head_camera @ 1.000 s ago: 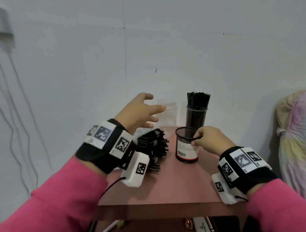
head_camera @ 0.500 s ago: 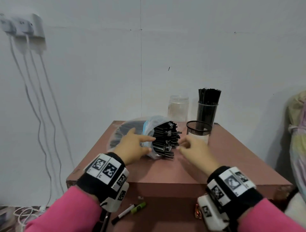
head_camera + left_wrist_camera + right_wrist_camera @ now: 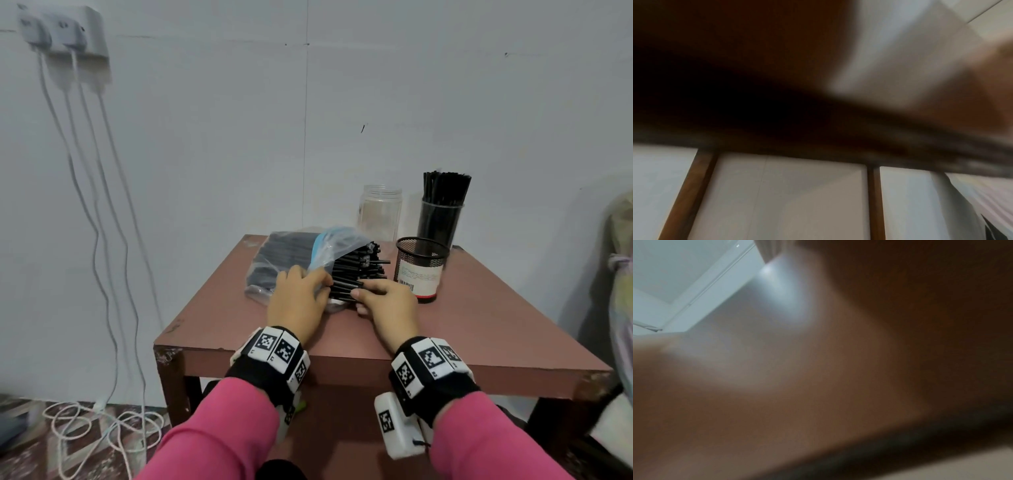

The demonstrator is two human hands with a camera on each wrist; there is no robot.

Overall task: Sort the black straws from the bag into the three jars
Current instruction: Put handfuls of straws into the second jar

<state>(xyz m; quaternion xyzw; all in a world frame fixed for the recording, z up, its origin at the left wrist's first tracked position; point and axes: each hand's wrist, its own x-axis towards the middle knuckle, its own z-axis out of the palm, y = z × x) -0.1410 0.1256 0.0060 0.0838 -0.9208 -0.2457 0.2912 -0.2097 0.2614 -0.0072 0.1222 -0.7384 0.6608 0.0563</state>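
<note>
On the tabletop (image 3: 479,318), the bag (image 3: 291,260) of black straws (image 3: 356,274) lies beside a mesh cup (image 3: 419,270), an empty clear jar (image 3: 380,212) and a straw-filled jar (image 3: 440,219). The left hand (image 3: 298,301) presses the bag with relaxed fingers; the right hand (image 3: 387,301) pinches straw ends. Both wrist views are blurred.

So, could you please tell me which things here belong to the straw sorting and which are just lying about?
Part of the job:
- bag of black straws
- clear jar
- jar full of straws
- mesh cup
- left hand, right hand

Just lying about:
- wall chargers, cables
- fabric bundle
</note>
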